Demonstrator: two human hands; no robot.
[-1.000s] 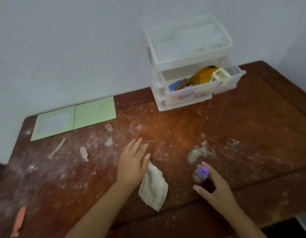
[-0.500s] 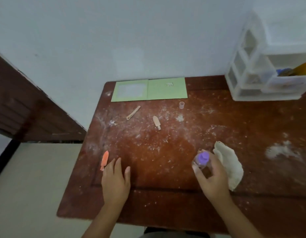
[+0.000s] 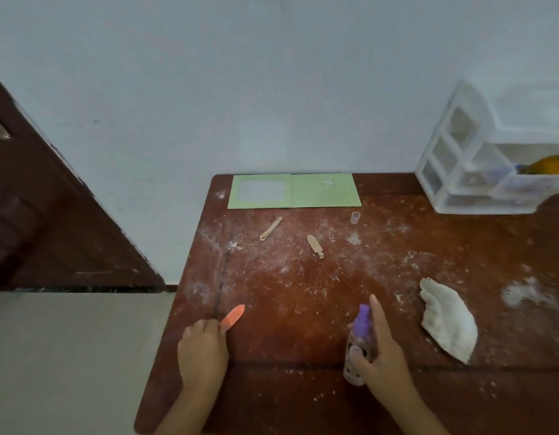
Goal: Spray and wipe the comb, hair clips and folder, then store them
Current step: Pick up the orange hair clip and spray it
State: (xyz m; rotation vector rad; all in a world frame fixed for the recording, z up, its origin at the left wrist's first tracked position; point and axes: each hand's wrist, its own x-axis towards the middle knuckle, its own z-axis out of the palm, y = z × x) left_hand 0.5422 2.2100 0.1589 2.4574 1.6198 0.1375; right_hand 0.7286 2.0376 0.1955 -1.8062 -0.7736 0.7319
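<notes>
My left hand (image 3: 202,353) pinches the near end of an orange hair clip (image 3: 233,315) at the table's front left. My right hand (image 3: 378,350) grips a small spray bottle with a purple nozzle (image 3: 359,337), index finger raised beside the nozzle. Two beige hair clips (image 3: 271,228) (image 3: 315,245) lie farther back on the dusty table. A green folder (image 3: 293,191) lies open against the wall. A crumpled white cloth (image 3: 449,318) rests to the right of my right hand. No comb is visible.
The brown wooden table (image 3: 303,277) is speckled with white powder. A white plastic drawer unit (image 3: 491,171) stands at the back right, one drawer open with items inside. A small clear cap (image 3: 355,217) stands near the folder. A dark door (image 3: 52,215) is at left.
The view has swung left. My left hand moved from the cloth to the orange clip and took hold of it. My right hand tilted the bottle's nozzle forward.
</notes>
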